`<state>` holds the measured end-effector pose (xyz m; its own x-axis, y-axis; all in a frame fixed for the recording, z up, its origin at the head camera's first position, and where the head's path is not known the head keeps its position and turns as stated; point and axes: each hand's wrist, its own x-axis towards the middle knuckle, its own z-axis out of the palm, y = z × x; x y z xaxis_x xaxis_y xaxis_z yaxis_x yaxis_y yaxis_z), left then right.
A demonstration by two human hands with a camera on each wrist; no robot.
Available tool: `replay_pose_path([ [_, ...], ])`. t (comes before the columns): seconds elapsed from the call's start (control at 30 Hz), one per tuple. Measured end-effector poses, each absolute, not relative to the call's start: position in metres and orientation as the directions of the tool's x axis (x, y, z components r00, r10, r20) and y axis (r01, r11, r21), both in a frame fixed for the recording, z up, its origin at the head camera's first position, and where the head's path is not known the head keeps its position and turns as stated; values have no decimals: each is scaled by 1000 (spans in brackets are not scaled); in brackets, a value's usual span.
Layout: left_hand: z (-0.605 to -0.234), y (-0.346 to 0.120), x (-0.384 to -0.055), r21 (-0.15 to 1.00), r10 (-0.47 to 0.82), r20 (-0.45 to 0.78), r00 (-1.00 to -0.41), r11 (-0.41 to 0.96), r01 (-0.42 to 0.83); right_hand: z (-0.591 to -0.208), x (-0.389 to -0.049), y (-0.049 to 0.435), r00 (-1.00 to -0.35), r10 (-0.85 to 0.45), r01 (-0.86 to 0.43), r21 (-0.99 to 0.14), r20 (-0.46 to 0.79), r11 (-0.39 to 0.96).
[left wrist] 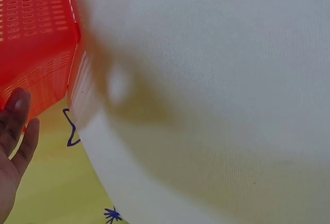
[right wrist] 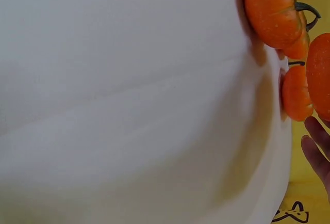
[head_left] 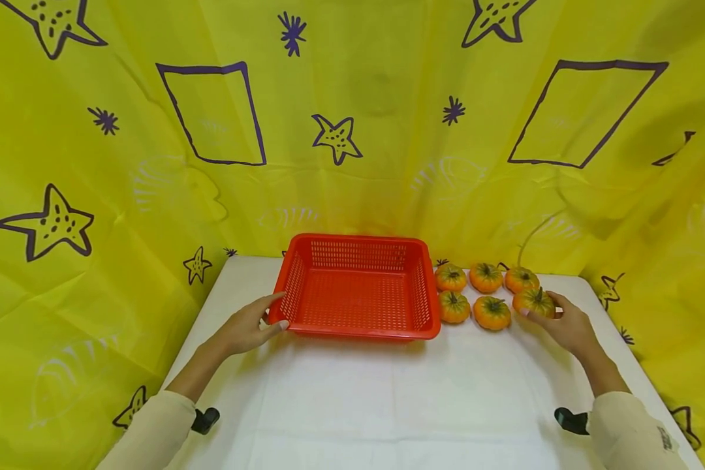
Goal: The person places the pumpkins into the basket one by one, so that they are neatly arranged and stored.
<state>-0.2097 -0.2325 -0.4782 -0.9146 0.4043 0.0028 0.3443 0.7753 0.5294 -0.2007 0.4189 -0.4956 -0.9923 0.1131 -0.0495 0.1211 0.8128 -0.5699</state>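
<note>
A red plastic basket [head_left: 352,294] with perforated walls sits on the white table, with nothing inside it. At its left front corner my left hand [head_left: 251,324] grips the rim, thumb at the front and fingers along the left side; in the left wrist view the fingertips [left wrist: 19,100] lie against the outer wall. My right hand [head_left: 568,324] holds a small orange pumpkin [head_left: 534,303] with a green top between thumb and fingers. In the right wrist view this pumpkin [right wrist: 320,77] appears raised above the table, beside the others.
Several more small pumpkins [head_left: 492,313] stand in two rows just right of the basket. The white table [head_left: 352,398] stretches in front. Yellow curtains [head_left: 382,189] with drawn stars enclose the back and both sides.
</note>
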Motion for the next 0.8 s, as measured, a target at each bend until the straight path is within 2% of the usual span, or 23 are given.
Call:
replay_pose_path([
  [0.13, -479, -233, -210, 550, 405, -1, -914, 764, 337, -483, -203, 409, -995, 101, 71, -579, 20, 812],
  [0.37, -482, -234, -215, 610, 418, 8, -909, 718, 336, -458, -208, 376, -997, 50, 2, -615, 61, 789],
  [0.57, -482, -235, -216, 653, 426, 16, -905, 681, 332, -437, -211, 345, -986, -32, -129, -632, 163, 764],
  [0.8, -482, -237, -215, 703, 402, -14, -915, 655, 277, -423, -216, 312, -969, -104, -230, -658, 225, 717],
])
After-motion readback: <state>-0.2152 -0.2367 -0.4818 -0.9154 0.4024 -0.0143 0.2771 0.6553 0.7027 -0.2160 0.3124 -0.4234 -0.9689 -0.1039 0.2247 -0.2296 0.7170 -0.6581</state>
